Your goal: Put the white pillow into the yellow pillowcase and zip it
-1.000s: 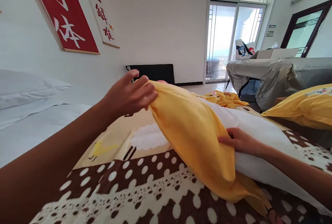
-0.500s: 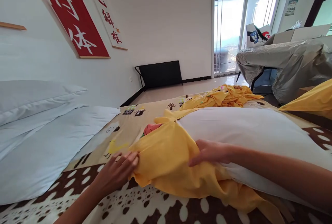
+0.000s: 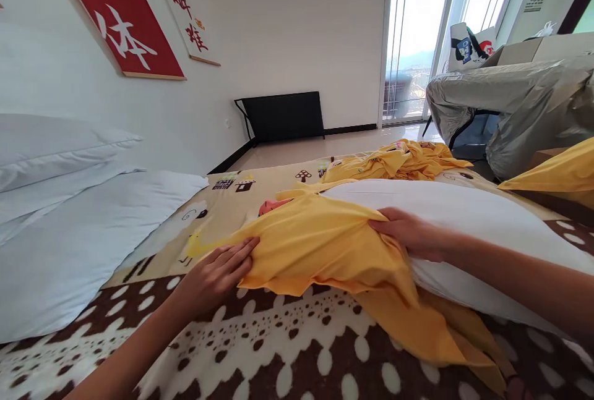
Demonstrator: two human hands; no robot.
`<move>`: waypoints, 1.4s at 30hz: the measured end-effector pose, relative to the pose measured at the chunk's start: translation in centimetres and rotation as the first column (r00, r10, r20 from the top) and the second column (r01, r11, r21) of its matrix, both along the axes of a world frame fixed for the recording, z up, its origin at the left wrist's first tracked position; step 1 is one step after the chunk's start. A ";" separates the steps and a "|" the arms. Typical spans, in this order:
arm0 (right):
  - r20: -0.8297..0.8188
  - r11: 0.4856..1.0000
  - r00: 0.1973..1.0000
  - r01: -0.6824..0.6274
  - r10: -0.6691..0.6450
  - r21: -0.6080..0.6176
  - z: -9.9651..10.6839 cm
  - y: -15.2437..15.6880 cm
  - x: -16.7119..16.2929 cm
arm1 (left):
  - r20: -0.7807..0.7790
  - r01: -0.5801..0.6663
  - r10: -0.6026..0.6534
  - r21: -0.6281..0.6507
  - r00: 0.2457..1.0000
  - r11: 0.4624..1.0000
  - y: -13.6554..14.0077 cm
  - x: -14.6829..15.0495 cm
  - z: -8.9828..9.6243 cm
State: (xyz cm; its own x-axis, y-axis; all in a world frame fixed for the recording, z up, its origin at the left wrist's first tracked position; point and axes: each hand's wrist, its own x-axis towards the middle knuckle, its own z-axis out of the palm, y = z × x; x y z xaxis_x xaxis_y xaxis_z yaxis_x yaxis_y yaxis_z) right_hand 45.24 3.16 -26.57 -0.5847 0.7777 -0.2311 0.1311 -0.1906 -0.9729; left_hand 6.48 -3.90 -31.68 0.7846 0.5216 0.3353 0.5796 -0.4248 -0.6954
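A length of yellow cloth [image 3: 320,245] lies on a patterned blanket [image 3: 297,338] in front of the person, spread at the near left end of a plump white pillow [image 3: 468,214] and overlapping it. The person's two hands are well apart, one at each side of the cloth. The left hand [image 3: 218,273] rests at the cloth's left edge with its fingers laid over the fabric; its thumb is hidden, so whether it grips cannot be told. The right hand [image 3: 411,233] reaches in across the pillow, its fingertips on the right part of the cloth near the pillow; how firmly it closes there cannot be told either. Between them the cloth is drawn into shallow folds, and a loose tail hangs toward the lower right over brown and white dots. Just beyond the cloth's upper left edge, a small red patch [image 3: 273,206] shows. White pillows [image 3: 93,245] are piled at the left, against the wall. Past the plump pillow lies a rumpled yellow heap [image 3: 399,162], and a yellow corner [image 3: 557,168] juts in from the right edge. Farther back, a black panel [image 3: 283,117] leans by the wall, and a plastic-draped surface [image 3: 492,88] carries an open carton [image 3: 557,49] and a printed white bag [image 3: 468,47].
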 end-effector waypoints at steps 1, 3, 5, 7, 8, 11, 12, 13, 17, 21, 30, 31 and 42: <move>0.021 0.999 0.999 0.038 -0.038 0.010 0.5 0.3 0.0 | 0.007 -0.018 0.018 0.005 1.000 1.000 0.1 0.4 0.3; 0.062 0.999 0.998 0.020 -0.022 0.035 1.7 0.8 0.3 | 0.038 -0.070 0.069 0.021 0.997 0.997 -0.1 1.7 0.6; 0.104 0.997 0.993 -0.068 0.063 0.045 2.7 1.0 0.8 | 0.129 -0.124 0.115 0.063 0.985 0.990 -1.1 3.3 0.4; 0.141 0.987 0.980 -0.149 0.140 0.062 3.2 1.2 1.4 | 0.212 -0.074 0.047 0.120 0.976 0.990 -2.4 5.2 -0.3; 0.163 0.983 0.975 -0.164 0.150 0.076 3.4 1.3 1.6 | 0.211 -0.002 -0.027 0.132 0.977 0.991 -3.0 6.2 -0.7; 0.221 0.977 0.964 -0.175 0.146 0.118 3.1 1.7 1.8 | 0.084 0.240 -0.247 0.085 0.965 0.967 -4.2 9.6 -1.4; 0.224 0.972 0.961 -0.192 0.159 0.136 2.9 1.9 1.7 | 0.052 0.271 -0.275 0.065 0.960 0.960 -4.1 10.7 -1.5; 0.215 0.964 0.961 -0.212 0.176 0.162 2.7 2.0 1.5 | 0.044 0.280 -0.283 0.061 0.958 0.958 -3.8 11.9 -1.5; 0.081 0.940 0.972 -0.236 0.222 0.248 1.9 2.4 1.3 | 0.093 0.248 -0.258 0.103 0.962 0.963 -0.9 15.9 -1.4; 0.060 0.920 0.971 -0.239 0.232 0.309 1.4 3.2 1.7 | 0.133 0.261 -0.279 0.135 0.951 0.956 1.3 18.3 -1.3; 0.122 0.900 0.902 -0.427 0.415 0.092 -3.1 4.6 0.0 | 0.268 0.330 -0.350 0.117 0.898 0.937 -0.8 20.3 0.9; 0.124 0.897 0.897 -0.436 0.425 0.077 -3.6 4.4 0.0 | 0.270 0.348 -0.361 0.098 0.893 0.932 -0.8 20.5 0.6; -0.206 0.993 0.974 -0.105 0.093 -0.048 -3.1 3.4 2.5 | 0.186 0.250 -0.247 0.010 0.951 0.968 -2.4 21.4 -2.4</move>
State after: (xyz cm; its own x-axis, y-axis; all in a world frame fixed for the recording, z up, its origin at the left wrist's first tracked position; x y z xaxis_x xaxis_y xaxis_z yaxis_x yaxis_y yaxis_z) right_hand 47.75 6.57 -29.64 -0.6974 0.7025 -0.1422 -0.0475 -0.2433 -0.9688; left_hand 27.87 -6.30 -34.04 0.8152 0.3232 0.4806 0.5719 -0.5803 -0.5798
